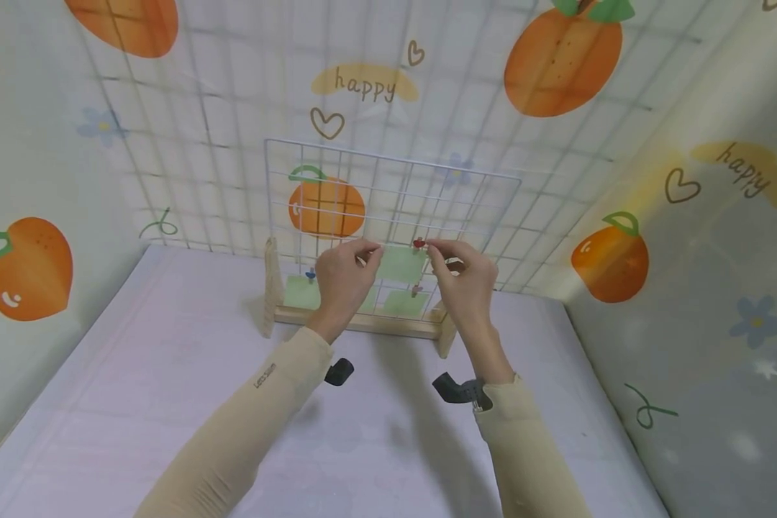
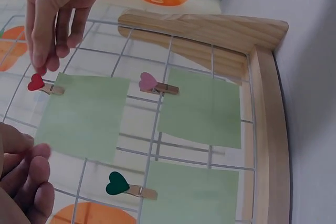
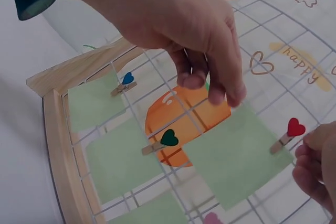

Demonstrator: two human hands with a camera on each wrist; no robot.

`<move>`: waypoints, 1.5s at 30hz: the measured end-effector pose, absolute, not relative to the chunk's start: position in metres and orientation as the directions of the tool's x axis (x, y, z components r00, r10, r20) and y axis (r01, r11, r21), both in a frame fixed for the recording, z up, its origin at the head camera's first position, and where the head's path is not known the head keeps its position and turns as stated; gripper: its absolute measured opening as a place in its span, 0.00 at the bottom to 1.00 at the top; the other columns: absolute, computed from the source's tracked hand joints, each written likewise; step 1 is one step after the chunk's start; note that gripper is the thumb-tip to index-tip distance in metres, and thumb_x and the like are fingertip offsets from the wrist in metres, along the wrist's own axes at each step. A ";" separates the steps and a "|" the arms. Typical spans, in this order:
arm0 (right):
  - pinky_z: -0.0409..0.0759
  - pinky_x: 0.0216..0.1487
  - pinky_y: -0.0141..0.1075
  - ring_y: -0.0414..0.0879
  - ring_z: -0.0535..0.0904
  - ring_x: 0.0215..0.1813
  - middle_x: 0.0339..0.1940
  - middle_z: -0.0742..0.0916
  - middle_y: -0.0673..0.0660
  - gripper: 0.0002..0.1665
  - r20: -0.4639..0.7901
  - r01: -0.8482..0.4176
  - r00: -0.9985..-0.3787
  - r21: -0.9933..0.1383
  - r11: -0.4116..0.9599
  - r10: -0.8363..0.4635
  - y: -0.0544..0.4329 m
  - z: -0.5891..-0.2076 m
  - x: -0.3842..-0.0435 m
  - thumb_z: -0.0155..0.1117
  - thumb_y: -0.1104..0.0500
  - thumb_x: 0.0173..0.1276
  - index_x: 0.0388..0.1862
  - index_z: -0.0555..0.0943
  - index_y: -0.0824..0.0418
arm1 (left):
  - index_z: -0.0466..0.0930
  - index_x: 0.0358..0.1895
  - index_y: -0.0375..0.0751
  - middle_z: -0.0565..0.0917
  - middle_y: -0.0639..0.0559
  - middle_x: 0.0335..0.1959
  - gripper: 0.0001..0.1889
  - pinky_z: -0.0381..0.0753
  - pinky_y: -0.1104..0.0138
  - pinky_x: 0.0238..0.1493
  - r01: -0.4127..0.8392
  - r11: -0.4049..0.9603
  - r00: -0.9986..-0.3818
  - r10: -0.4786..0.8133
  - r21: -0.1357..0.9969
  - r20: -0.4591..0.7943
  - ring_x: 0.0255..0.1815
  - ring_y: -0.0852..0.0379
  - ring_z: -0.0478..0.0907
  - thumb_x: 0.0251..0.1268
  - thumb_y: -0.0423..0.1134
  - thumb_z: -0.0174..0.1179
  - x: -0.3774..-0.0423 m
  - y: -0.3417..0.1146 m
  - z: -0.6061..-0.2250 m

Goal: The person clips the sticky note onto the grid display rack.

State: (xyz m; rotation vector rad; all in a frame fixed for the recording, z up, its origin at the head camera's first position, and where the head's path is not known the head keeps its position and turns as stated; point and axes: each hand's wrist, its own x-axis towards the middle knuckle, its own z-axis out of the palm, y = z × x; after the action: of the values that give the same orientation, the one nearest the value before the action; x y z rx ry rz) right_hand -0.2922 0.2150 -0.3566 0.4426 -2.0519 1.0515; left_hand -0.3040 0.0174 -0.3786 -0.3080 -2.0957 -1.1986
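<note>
Thumb and forefinger of my left hand (image 1: 344, 284) pinch the left corner of a pale green paper sheet (image 1: 398, 264) on a white wire grid (image 1: 375, 205). At the sheet's opposite corner is a small wooden clothespin with a red heart (image 2: 35, 82). The fingertips of my right hand (image 1: 464, 279) are right beside that heart; whether they grip anything is hidden. More green sheets hang below, held by clothespins with a pink heart (image 2: 148, 81), a dark green heart (image 2: 117, 183) and a blue heart (image 3: 128, 78).
The grid stands in a wooden base (image 1: 388, 327) with upright end pieces on a pale tabletop (image 1: 362, 446). Behind and beside it hang white sheets printed with oranges (image 1: 563, 61). Dark wrist devices (image 1: 456, 388) project near both cuffs.
</note>
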 end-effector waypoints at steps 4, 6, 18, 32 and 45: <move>0.82 0.41 0.21 0.51 0.90 0.35 0.40 0.94 0.58 0.06 0.788 -0.597 -0.613 -0.511 0.618 0.060 0.219 -0.365 -0.288 0.70 0.63 0.74 0.43 0.91 0.65 | 0.90 0.41 0.40 0.90 0.48 0.27 0.05 0.77 0.63 0.31 0.506 0.435 -0.773 -0.154 0.744 0.616 0.22 0.54 0.83 0.72 0.36 0.67 -0.298 0.016 -0.383; 0.81 0.42 0.21 0.52 0.90 0.35 0.39 0.94 0.58 0.06 0.800 -0.601 -0.596 -0.499 0.624 0.066 0.220 -0.369 -0.285 0.71 0.63 0.73 0.43 0.91 0.64 | 0.88 0.41 0.39 0.90 0.48 0.26 0.05 0.74 0.65 0.28 0.498 0.369 -0.796 -0.165 0.785 0.583 0.20 0.53 0.82 0.73 0.36 0.65 -0.294 0.014 -0.386; 0.76 0.33 0.17 0.52 0.88 0.26 0.31 0.93 0.59 0.07 0.808 -0.601 -0.582 -0.504 0.620 0.093 0.220 -0.407 -0.276 0.72 0.63 0.73 0.36 0.91 0.65 | 0.85 0.36 0.40 0.87 0.50 0.24 0.05 0.69 0.69 0.22 0.471 0.314 -0.824 -0.178 0.824 0.539 0.19 0.57 0.74 0.72 0.34 0.63 -0.284 0.005 -0.416; 0.78 0.32 0.17 0.50 0.88 0.26 0.29 0.92 0.57 0.08 0.742 -0.517 -0.660 -0.559 0.649 0.113 0.224 -0.445 -0.266 0.71 0.62 0.73 0.36 0.91 0.65 | 0.85 0.33 0.40 0.88 0.50 0.25 0.05 0.73 0.67 0.29 0.457 0.341 -0.826 -0.179 0.822 0.534 0.19 0.59 0.74 0.70 0.34 0.66 -0.280 0.006 -0.441; 0.79 0.31 0.20 0.46 0.88 0.25 0.27 0.92 0.54 0.07 0.690 -0.464 -0.720 -0.558 0.688 0.074 0.231 -0.490 -0.251 0.72 0.60 0.72 0.36 0.92 0.62 | 0.85 0.33 0.41 0.88 0.50 0.25 0.04 0.75 0.66 0.30 0.414 0.348 -0.859 -0.157 0.841 0.487 0.19 0.60 0.75 0.67 0.32 0.64 -0.271 0.006 -0.462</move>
State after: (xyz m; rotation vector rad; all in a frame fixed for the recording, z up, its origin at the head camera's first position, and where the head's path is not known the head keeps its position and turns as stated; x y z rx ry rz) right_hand -0.2513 0.2307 -0.4900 0.2975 -2.1870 0.9764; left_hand -0.2715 0.0059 -0.4623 -0.2229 -2.1240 -1.5359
